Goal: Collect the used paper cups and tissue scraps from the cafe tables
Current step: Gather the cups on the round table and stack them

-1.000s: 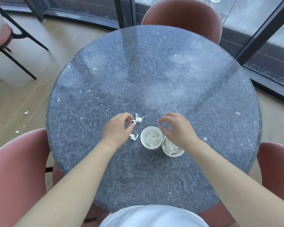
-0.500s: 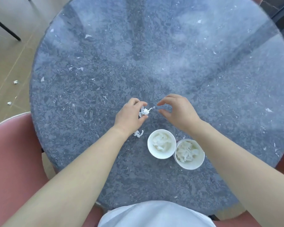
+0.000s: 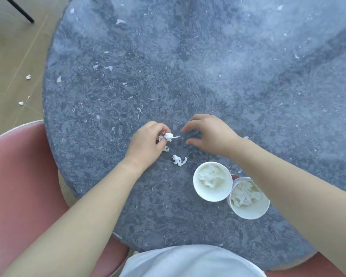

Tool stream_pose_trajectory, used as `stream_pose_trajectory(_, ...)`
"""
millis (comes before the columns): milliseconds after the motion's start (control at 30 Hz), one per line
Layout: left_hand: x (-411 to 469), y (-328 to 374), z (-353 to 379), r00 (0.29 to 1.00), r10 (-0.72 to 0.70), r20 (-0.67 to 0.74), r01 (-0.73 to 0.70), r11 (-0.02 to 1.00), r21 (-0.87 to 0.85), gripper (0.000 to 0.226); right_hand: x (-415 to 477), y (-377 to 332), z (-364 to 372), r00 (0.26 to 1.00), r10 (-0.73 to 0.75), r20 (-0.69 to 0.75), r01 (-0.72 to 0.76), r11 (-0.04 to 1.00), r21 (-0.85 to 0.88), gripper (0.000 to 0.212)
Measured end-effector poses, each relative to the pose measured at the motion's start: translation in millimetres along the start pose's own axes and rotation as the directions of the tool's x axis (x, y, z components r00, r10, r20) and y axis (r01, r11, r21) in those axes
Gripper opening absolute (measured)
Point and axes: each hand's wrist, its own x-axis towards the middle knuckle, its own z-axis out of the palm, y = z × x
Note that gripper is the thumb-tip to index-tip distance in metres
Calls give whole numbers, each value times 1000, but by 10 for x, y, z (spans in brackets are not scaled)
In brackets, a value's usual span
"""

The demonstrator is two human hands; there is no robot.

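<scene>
White tissue scraps (image 3: 179,160), white paper cups (image 3: 212,181), grey-blue speckled table (image 3: 168,66), pink chair (image 3: 18,176).

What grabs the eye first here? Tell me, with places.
A white paper cup and a second cup, both stuffed with tissue, stand side by side on the grey table. Just beyond them the left hand pinches a tissue scrap; a loose scrap lies beside it.

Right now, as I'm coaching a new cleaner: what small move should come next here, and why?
Probably carry the tissue scrap pinched in the left hand over to the nearer paper cup and drop it in. That cup already holds crumpled tissue, the right hand holds nothing, and another loose scrap lies on the table between hand and cup, to be picked up afterwards.
</scene>
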Motion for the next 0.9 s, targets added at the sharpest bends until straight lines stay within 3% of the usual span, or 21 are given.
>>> stream_pose_trajectory(200,-240,-125,-56,998,-63,-15,63,998,10,18,10,-134,95,988,-73,138,82,995,-56,34)
stream_pose_trajectory(467,-404,-110,34,995,-89,38,90,996,-15,19,-29,-101,166,965,-159,209,194,968,-157,40)
stream_pose_trajectory(533,-401,-90,66,994,-84,67,83,996,6,25,-19,-84,178,957,-184,224,228,955,-189,33)
stream_pose_trajectory(667,-361,-44,115,993,-83,88,78,995,66,19,-3,-16,187,967,-188,170,221,953,-205,10)
stream_pose_trajectory(900,-131,125,177,996,-50,72,48,998,38,13,-103,324,22,993,-24,-113,4,984,-180,7)
